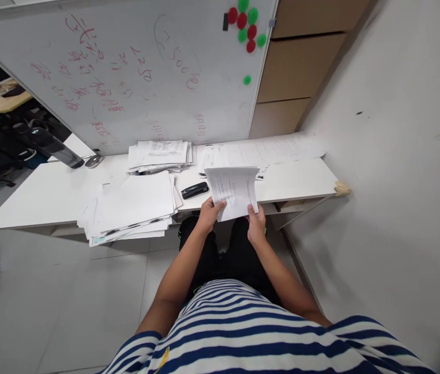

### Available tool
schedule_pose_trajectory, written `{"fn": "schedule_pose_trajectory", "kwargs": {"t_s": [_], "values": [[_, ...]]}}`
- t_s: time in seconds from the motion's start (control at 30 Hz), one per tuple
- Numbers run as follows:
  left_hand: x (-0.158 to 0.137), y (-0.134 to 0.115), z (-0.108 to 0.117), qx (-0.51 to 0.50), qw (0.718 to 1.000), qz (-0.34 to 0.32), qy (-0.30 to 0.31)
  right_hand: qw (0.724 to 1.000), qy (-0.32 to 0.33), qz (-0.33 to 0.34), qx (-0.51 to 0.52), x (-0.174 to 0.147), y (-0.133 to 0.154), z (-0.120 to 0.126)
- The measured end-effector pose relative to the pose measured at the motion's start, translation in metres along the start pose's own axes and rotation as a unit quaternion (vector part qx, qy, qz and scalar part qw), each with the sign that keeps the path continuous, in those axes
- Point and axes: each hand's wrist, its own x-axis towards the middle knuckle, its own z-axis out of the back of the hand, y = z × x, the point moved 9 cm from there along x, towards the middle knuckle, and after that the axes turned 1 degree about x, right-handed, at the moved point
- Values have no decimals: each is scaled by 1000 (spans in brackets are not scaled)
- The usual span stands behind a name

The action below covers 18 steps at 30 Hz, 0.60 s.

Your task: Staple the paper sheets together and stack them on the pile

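Observation:
Printed sheets of paper (235,189) are held up in front of me, above the desk's near edge. My left hand (209,214) is closed on their lower left side, thumb on the front. At the lower right corner, my right hand (256,223) pinches the same sheets. How many sheets there are I cannot tell. A black stapler (195,190) lies on the desk just left of the sheets. Left of it, a thick pile of papers (134,202) overhangs the desk's near edge.
On the white desk (36,195), another paper stack (161,155) and large sheets (282,148) lie at the back. A dark bottle (54,145) and a computer mouse (94,161) are at the left. Behind rises a whiteboard (212,57); a wall (391,182) bounds the right.

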Motion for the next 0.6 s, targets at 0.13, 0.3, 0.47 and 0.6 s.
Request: {"fn": "schedule_pose_trajectory", "kwargs": {"t_s": [0.13, 0.3, 0.47, 0.6], "values": [[-5, 37, -13, -71, 996, 47, -29, 992, -42, -89, 79, -24, -29, 4], [-20, 67, -17, 4, 998, 52, -46, 988, -33, -132, 70, -29, -51, 9], [-30, 37, -8, 377, 925, 22, 44, 989, -102, -108, -15, -12, -46, 60], [-4, -45, 23, 532, 830, -148, -76, 988, -91, -83, -93, 4, -27, 96]]}}
